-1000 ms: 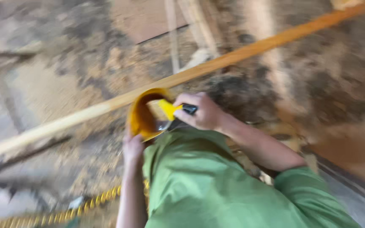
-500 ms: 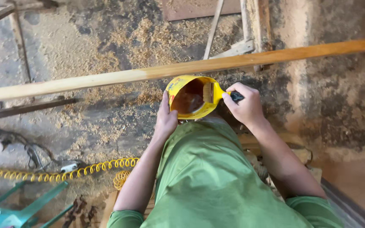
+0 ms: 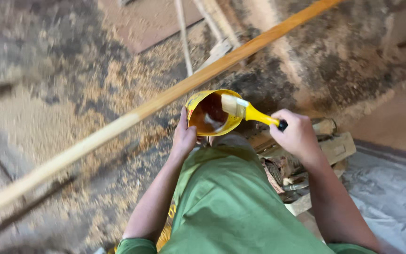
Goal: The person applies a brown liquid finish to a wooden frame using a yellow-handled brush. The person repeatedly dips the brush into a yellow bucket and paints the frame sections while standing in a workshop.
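Observation:
My left hand [image 3: 184, 136] grips a yellow can [image 3: 211, 114] from below and to the left; brown liquid shows inside it. My right hand [image 3: 298, 135] holds a paintbrush [image 3: 246, 110] with a yellow handle and pale bristles. The bristles rest over the can's right rim. A long wooden pole [image 3: 165, 99], partly coated amber, runs diagonally just beyond the can. My green shirt fills the lower middle of the view.
Sawdust and wood shavings cover the dirty floor [image 3: 71, 94]. A pile of wood scraps [image 3: 301, 164] lies beside my right forearm. A flat board [image 3: 146, 21] and thin sticks lie at the top. Grey sheeting [image 3: 391, 188] covers the floor at the lower right.
The brush has been drawn up out of the can, bristles now at its rim. My right hand moved right. The view swung, so the pole now runs steeply diagonal.

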